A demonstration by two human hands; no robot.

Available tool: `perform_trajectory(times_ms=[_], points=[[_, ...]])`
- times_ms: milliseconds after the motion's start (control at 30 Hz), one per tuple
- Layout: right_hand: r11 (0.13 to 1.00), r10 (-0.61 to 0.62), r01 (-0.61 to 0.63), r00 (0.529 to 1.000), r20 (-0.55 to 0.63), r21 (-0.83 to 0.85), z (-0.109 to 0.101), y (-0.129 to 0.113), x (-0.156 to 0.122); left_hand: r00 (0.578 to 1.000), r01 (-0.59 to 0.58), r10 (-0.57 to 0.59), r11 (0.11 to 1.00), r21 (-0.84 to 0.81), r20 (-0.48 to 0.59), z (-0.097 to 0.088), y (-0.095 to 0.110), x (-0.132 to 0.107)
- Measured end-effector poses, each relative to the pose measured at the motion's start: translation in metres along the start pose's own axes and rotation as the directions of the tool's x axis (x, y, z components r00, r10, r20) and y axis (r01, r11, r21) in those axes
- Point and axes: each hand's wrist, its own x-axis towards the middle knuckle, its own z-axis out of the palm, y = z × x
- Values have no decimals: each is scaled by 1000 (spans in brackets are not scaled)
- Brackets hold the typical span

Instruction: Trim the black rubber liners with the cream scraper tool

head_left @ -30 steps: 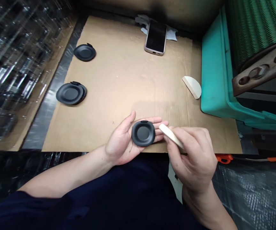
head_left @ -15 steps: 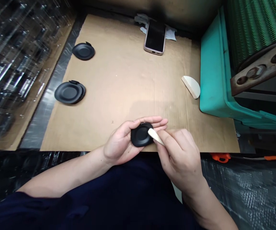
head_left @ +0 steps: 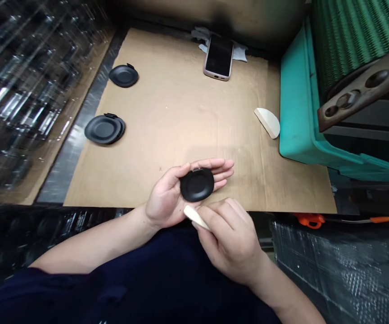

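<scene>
On the palm of my left hand (head_left: 170, 193) lies a black oval dish-shaped piece (head_left: 197, 185), shallow, with a small tab at its far edge. The left thumb rests at its rim, while the other fingers stretch out beneath and beyond it. My right hand (head_left: 231, 238) pinches a cream-coloured pad (head_left: 196, 218) that looks like a sponge; its tip is just below the dish, apart from it, over the left palm. A similar half-round cream pad (head_left: 268, 123) lies at the right of the cardboard (head_left: 167, 130).
At the left are a black oval piece (head_left: 123, 75) and overlapping black oval pieces (head_left: 104, 129). A phone (head_left: 219, 57) lies on white tissue at the back. A teal bin (head_left: 296, 99) borders the right. Shiny clear-wrapped trays (head_left: 22, 99) stand left; an orange-handled tool (head_left: 311, 220) is below right.
My right hand has moved left and toward my body, taking the cream pad off the black dish's right rim. The left hand still holds the dish, shifted slightly up and left.
</scene>
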Motion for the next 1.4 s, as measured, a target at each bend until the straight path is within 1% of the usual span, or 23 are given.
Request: perform_trajectory(times_ms=[67, 167, 300, 367, 400, 433, 500, 533, 567, 633, 700, 733, 767, 867, 900, 933, 967, 1033, 1100, 1167, 1233, 1300, 1400], points=[[999, 5, -4, 1000, -26, 43, -4, -1, -3, 1000, -9, 9, 1000, 5, 13, 0, 1, 0], [996, 81, -71, 980, -179, 62, -16, 7, -7, 999, -37, 36, 999, 31, 27, -2, 0, -1], [973, 228, -221, 892, -391, 62, -27, 34, -5, 997, -79, 79, 984, 160, 5, -5, -4, -5], [949, 308, -307, 847, -433, 74, -26, 51, -3, 986, -163, 166, 924, 346, 22, -7, -6, -10], [933, 353, -348, 828, -435, 95, -24, 59, -2, 967, -243, 248, 843, 479, 52, -9, -6, -12], [913, 404, -387, 811, -423, 129, -21, 67, -1, 933, -331, 345, 711, 620, 102, -11, -6, -14], [862, 506, -458, 773, -382, 216, -16, 78, 0, 826, -462, 501, 338, 820, 259, -16, -6, -17], [838, 546, -484, 758, -357, 253, -14, 81, 0, 776, -486, 533, 165, 858, 337, -19, -5, -18], [820, 572, -501, 748, -338, 278, -13, 83, -1, 740, -494, 538, 30, 869, 403, -22, -4, -18], [807, 589, -514, 744, -316, 292, -11, 84, -1, 705, -505, 511, -124, 854, 492, -24, 0, -17], [806, 589, -514, 745, -313, 292, -12, 83, -2, 685, -512, 499, -189, 838, 531, -23, 6, -16], [807, 588, -513, 746, -312, 295, -12, 82, -3, 690, -510, 487, -199, 837, 536, -21, 11, -16], [807, 587, -510, 747, -312, 297, -13, 82, -3, 721, -497, 455, -184, 848, 522, -18, 16, -16], [810, 582, -504, 755, -302, 300, -14, 82, -5, 896, -357, 271, -31, 934, 351, -8, 39, -18], [811, 580, -501, 757, -300, 303, -15, 82, -5, 934, -279, 234, 10, 960, 269, -6, 48, -18], [812, 578, -498, 760, -297, 304, -15, 82, -5, 953, -205, 235, 30, 978, 193, -6, 57, -17], [814, 574, -494, 764, -295, 305, -16, 82, -5, 953, -144, 270, 21, 989, 133, -7, 65, -17], [823, 562, -484, 772, -298, 297, -17, 81, -5, 924, -49, 374, -98, 994, 83, -15, 78, -15], [834, 546, -473, 780, -305, 284, -18, 80, -5, 886, 26, 455, -249, 968, 93, -26, 87, -14], [843, 533, -462, 786, -313, 275, -18, 80, -4, 858, 65, 498, -348, 935, 126, -37, 90, -15], [847, 527, -456, 791, -312, 275, -19, 82, -4, 871, 56, 463, -423, 904, 162, -44, 89, -20], [842, 534, -463, 790, -300, 278, -19, 84, -5, 912, 39, 367, -519, 854, 181, -47, 86, -25], [800, 596, -541, 764, -248, 259, -20, 86, -8, 947, 21, 267, -605, 796, 179, -45, 82, -30]])
